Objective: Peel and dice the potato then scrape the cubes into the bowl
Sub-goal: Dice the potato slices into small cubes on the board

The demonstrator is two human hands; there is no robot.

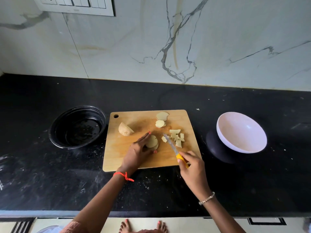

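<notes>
A wooden cutting board (134,158) lies on the black counter. My left hand (138,153) holds a stack of potato slices (152,141) between fingers and thumb near the board's middle. My right hand (191,167) grips the yellow handle of a knife (173,148); its blade points up-left toward a pile of potato cubes (176,137). A potato chunk (124,129) lies at the board's left. Two more round slices (161,119) rest near the far edge. A white bowl (241,132) sits tilted to the right of the board.
A black round container (78,126) stands left of the board. The marble wall with a switch panel (75,5) rises behind the counter. The counter's front edge (50,213) runs below my arms, with feet on the floor beneath.
</notes>
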